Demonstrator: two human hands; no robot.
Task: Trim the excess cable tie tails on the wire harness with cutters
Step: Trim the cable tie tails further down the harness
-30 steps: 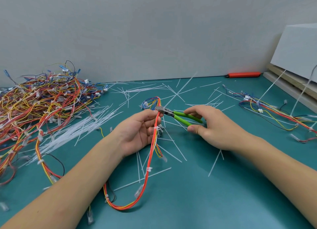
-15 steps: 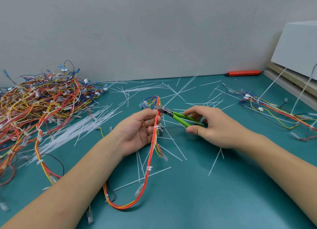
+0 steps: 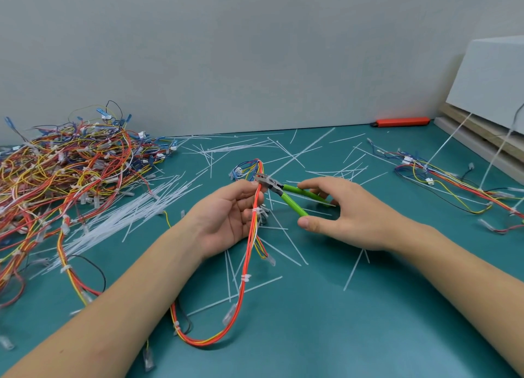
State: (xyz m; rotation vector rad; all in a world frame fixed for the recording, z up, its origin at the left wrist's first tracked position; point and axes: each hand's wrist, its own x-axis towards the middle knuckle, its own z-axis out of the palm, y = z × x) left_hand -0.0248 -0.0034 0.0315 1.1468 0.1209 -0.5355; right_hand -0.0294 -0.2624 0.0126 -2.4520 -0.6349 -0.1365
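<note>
The left hand (image 3: 226,216) is pinching the wire harness (image 3: 249,236) while the right hand (image 3: 348,213), fingers loosely curled around green cutters (image 3: 286,192), is working beside cut tie tails (image 3: 286,236) littering the bench (image 3: 340,321).

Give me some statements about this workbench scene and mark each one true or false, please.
1. The right hand holds cutters with green handles. True.
2. The left hand rests empty on the table. False: it holds the wire harness.
3. The cutter head is at the harness, near the left fingers. True.
4. The big pile of harnesses lies on the right. False: it lies on the left.
5. Loose cut tie tails lie scattered on the green mat. True.
</note>
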